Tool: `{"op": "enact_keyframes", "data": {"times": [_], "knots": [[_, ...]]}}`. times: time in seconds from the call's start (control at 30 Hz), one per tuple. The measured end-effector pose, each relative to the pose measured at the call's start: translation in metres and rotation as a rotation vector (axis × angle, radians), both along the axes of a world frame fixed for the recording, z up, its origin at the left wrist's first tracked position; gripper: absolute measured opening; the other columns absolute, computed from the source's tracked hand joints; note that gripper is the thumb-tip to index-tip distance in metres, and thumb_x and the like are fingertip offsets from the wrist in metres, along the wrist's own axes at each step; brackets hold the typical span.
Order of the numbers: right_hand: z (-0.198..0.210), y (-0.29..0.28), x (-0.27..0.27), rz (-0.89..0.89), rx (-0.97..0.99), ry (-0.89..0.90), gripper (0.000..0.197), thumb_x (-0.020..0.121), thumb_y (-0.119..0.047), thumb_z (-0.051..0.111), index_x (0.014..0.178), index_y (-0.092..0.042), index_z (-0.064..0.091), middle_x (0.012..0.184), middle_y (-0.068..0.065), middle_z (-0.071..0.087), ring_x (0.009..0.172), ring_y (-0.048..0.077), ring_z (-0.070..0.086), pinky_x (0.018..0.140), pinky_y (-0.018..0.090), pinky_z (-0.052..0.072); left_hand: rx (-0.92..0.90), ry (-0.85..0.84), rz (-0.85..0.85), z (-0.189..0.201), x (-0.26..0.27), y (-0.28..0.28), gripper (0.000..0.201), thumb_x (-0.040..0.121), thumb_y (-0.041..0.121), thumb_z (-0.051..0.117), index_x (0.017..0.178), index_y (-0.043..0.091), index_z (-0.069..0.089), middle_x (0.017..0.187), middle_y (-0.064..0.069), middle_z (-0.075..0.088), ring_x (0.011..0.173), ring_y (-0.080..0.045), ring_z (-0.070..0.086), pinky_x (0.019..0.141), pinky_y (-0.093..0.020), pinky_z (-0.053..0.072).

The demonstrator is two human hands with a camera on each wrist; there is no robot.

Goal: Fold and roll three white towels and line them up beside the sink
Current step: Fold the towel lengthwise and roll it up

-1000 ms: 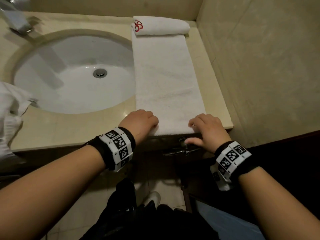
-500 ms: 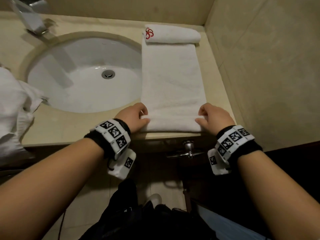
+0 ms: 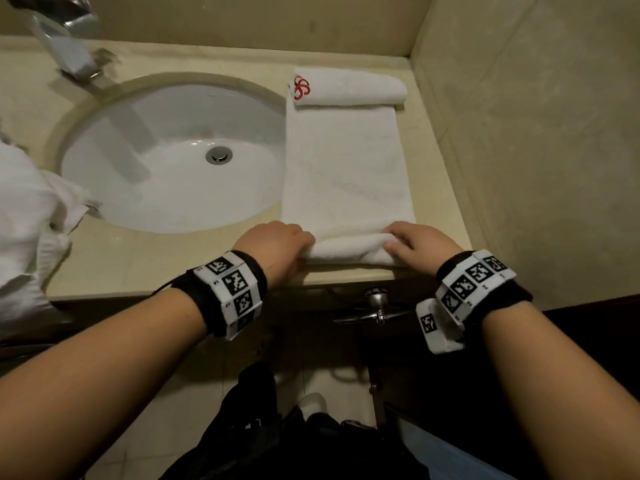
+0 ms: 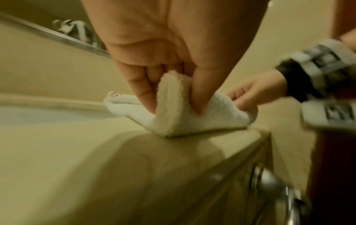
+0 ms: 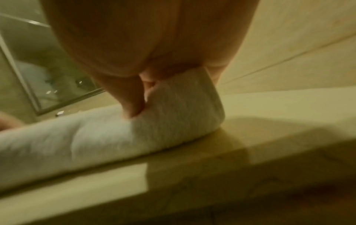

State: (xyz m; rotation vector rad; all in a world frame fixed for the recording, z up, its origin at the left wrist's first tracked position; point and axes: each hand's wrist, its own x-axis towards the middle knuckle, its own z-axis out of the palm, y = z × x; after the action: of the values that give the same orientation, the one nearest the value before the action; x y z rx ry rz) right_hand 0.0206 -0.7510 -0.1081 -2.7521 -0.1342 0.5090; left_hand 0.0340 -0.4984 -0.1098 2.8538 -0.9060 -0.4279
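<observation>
A long folded white towel (image 3: 346, 168) lies flat on the counter to the right of the sink (image 3: 166, 157), its near end turned over into a small roll (image 3: 349, 249). My left hand (image 3: 294, 242) pinches the roll's left end (image 4: 173, 109) between thumb and fingers. At the roll's right end (image 5: 183, 103), my right hand (image 3: 401, 240) grips the towel the same way. A finished rolled towel (image 3: 349, 86) with a red emblem lies crosswise at the far end of the flat towel, against the back wall.
A heap of loose white towel (image 3: 27, 230) sits on the counter left of the sink. The chrome tap (image 3: 65, 46) stands behind the basin. A tiled wall (image 3: 519, 150) bounds the counter on the right. A metal handle (image 3: 377, 306) juts out below the counter edge.
Both hands lifted the towel's near edge from the counter front and turned it over away from me, forming the first turn of a roll. The camera view shifted nearer.
</observation>
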Motion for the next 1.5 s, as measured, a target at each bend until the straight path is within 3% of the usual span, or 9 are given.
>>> {"op": "enact_keyframes", "data": {"times": [0.13, 0.3, 0.5, 0.6, 0.77, 0.87, 1.07, 1.37, 1.5], "knots": [[0.000, 0.010, -0.006, 0.108, -0.175, -0.369, 0.026, 0.084, -0.028, 0.058, 0.108, -0.018, 0.055, 0.111, 0.007, 0.059, 0.101, 0.029, 0.053, 0.083, 0.039, 0.038, -0.118, 0.258, 0.268, 0.003, 0.021, -0.001, 0.038, 0.089, 0.034, 0.051, 0.123, 0.018, 0.051, 0.124, -0.008, 0.058, 0.113, -0.026, 0.052, 0.090, -0.031, 0.038], [-0.008, 0.021, -0.014, 0.200, -0.125, -0.280, 0.032, 0.082, -0.027, 0.062, 0.110, -0.012, 0.057, 0.109, 0.008, 0.061, 0.101, 0.029, 0.054, 0.085, 0.036, 0.037, -0.220, 0.375, 0.466, 0.002, 0.038, -0.002, 0.034, 0.083, 0.039, 0.059, 0.111, 0.020, 0.055, 0.119, -0.006, 0.057, 0.107, -0.023, 0.052, 0.084, -0.028, 0.037], [0.007, 0.021, 0.021, 0.093, -0.042, -0.017, 0.031, 0.091, -0.026, 0.048, 0.119, -0.014, 0.055, 0.117, 0.008, 0.062, 0.108, 0.027, 0.055, 0.082, 0.028, 0.036, -0.005, -0.174, 0.008, 0.008, 0.017, -0.014, 0.048, 0.080, 0.046, 0.058, 0.119, 0.022, 0.048, 0.121, -0.004, 0.053, 0.107, -0.027, 0.050, 0.087, -0.039, 0.040], [0.015, 0.018, 0.035, 0.065, 0.011, 0.167, 0.035, 0.092, -0.028, 0.049, 0.123, -0.013, 0.052, 0.120, 0.009, 0.060, 0.112, 0.026, 0.053, 0.086, 0.027, 0.037, 0.104, -0.134, -0.043, 0.007, 0.018, -0.017, 0.033, 0.088, 0.024, 0.051, 0.120, 0.019, 0.049, 0.119, -0.004, 0.055, 0.105, -0.026, 0.052, 0.085, -0.036, 0.042], [0.013, 0.023, 0.018, 0.187, -0.148, -0.323, 0.040, 0.081, -0.039, 0.061, 0.112, -0.015, 0.057, 0.112, 0.009, 0.059, 0.103, 0.030, 0.054, 0.086, 0.039, 0.039, 0.014, 0.157, 0.123, 0.015, 0.042, -0.021, 0.032, 0.092, 0.025, 0.045, 0.123, 0.017, 0.050, 0.121, -0.009, 0.059, 0.109, -0.028, 0.054, 0.088, -0.033, 0.040], [-0.001, 0.026, 0.005, 0.263, -0.152, -0.269, 0.041, 0.084, -0.037, 0.059, 0.115, -0.011, 0.057, 0.114, 0.010, 0.061, 0.103, 0.030, 0.054, 0.088, 0.037, 0.036, -0.020, 0.335, 0.171, 0.014, 0.047, -0.018, 0.036, 0.096, 0.029, 0.038, 0.128, 0.015, 0.044, 0.127, -0.011, 0.056, 0.114, -0.028, 0.052, 0.092, -0.032, 0.038], [-0.002, 0.036, 0.028, 0.196, -0.089, -0.029, 0.032, 0.095, -0.033, 0.038, 0.113, -0.016, 0.059, 0.114, 0.006, 0.064, 0.104, 0.025, 0.056, 0.081, 0.030, 0.037, 0.097, -0.098, -0.120, 0.004, 0.024, -0.018, 0.057, 0.085, 0.053, 0.047, 0.132, 0.021, 0.039, 0.130, -0.006, 0.048, 0.114, -0.028, 0.048, 0.093, -0.039, 0.038], [0.000, 0.029, -0.001, 0.293, -0.161, -0.327, 0.042, 0.082, -0.040, 0.060, 0.115, -0.015, 0.057, 0.112, 0.007, 0.061, 0.100, 0.029, 0.055, 0.082, 0.037, 0.037, 0.011, 0.170, -0.045, 0.002, 0.043, -0.023, 0.040, 0.089, 0.046, 0.044, 0.116, 0.017, 0.052, 0.119, -0.009, 0.058, 0.107, -0.026, 0.053, 0.094, -0.040, 0.042], [0.000, 0.029, 0.012, 0.164, -0.068, -0.186, 0.035, 0.090, -0.035, 0.049, 0.120, -0.019, 0.055, 0.117, 0.006, 0.062, 0.107, 0.027, 0.055, 0.087, 0.034, 0.037, 0.027, -0.093, -0.084, 0.003, 0.034, -0.019, 0.066, 0.081, 0.058, 0.050, 0.134, 0.019, 0.036, 0.130, -0.009, 0.044, 0.114, -0.028, 0.046, 0.094, -0.039, 0.039]]}}
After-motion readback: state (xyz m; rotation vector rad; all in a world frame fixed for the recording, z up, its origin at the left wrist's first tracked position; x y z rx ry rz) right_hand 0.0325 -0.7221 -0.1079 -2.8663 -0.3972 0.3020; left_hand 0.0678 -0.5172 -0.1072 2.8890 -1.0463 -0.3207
